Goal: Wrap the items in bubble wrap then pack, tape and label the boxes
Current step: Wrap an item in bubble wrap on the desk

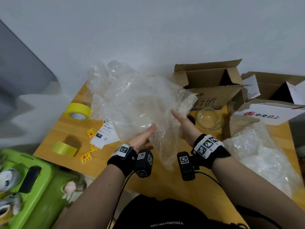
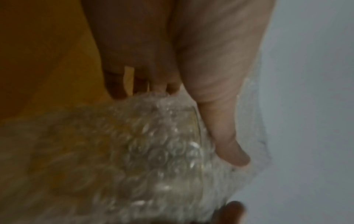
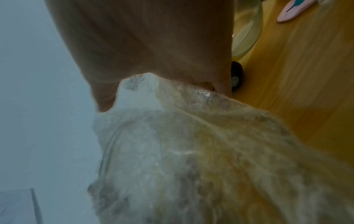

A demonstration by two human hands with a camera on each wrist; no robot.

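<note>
While both hands hold up a sheet of wrap over the middle of the table, the scene lists as follows, clock directions read from the centre of the head view.

Table (image 1: 69,129): orange-yellow wooden top, filling the middle and lower part of the view.
Green crate (image 1: 44,187): at 8 o'clock, off the table's left edge, with small items inside, too blurred to name.
Bubble wrap sheet (image 1: 137,103): large, clear, crumpled; lifted above the table centre and spreading toward 11 o'clock, its lower edge hanging between the wrists.
Second bubble wrap (image 1: 257,154): lying flat at 4 o'clock, on the table's right edge.
Brown cardboard box (image 1: 212,83): at 1 o'clock, flaps up, open, dark printed characters on its near face.
White-flapped box (image 1: 270,113): at 2 o'clock, just beside the brown one, red logo on the near flap.
Glass bowl (image 1: 209,119): clear, upright, at 3 o'clock, in front of the brown box.
Yellow tape rolls: one tilted on its edge (image 1: 77,111) at 9 o'clock, one lying nearer (image 1: 65,148) at 8 o'clock.
White shipping label (image 1: 105,134): at 8 o'clock, partly under the sheet.
Yellow-red stickers (image 1: 85,157): scattered around the label.
Left hand (image 1: 142,138): thumb laid over the sheet, fingers beneath it, pinching its lower edge.
Right hand (image 1: 183,126): thumb on top, fingers tucked behind, gripping the sheet's right edge.
</note>
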